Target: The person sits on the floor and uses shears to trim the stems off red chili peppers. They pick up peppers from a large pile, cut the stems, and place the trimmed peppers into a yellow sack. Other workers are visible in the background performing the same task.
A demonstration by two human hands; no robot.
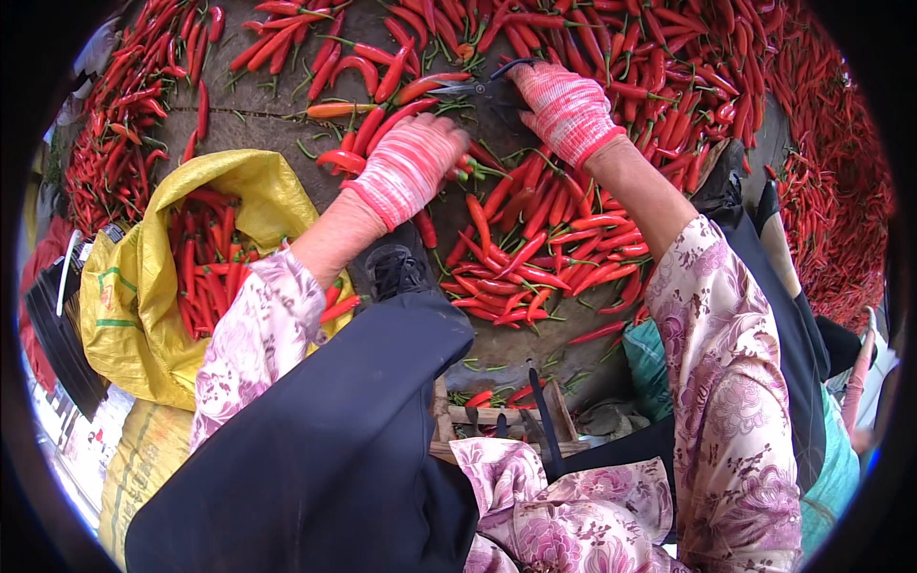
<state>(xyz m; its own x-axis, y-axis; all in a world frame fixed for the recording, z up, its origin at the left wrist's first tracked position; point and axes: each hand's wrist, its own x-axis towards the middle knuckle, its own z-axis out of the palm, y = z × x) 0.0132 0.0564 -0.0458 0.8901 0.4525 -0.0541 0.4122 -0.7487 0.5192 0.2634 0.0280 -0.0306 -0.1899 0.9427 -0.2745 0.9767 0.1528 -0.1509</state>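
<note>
My left hand, in a red-and-white knitted glove, is closed round several red chili peppers, with green stems poking out at its right. My right hand, gloved alike, holds small scissors by the dark handles. Their blades point left, above my left hand and beside an orange-red chili pepper. Loose chili peppers and cut green stems lie about both hands on the grey ground. Below my right hand is a pile of red chili peppers. The fingertips of my left hand are partly hidden.
An open yellow woven sack holding red chili peppers stands at my left, beside my black shoe. Large heaps of red chili peppers spread along the right and top. A wooden stool frame and a teal sack are near my legs.
</note>
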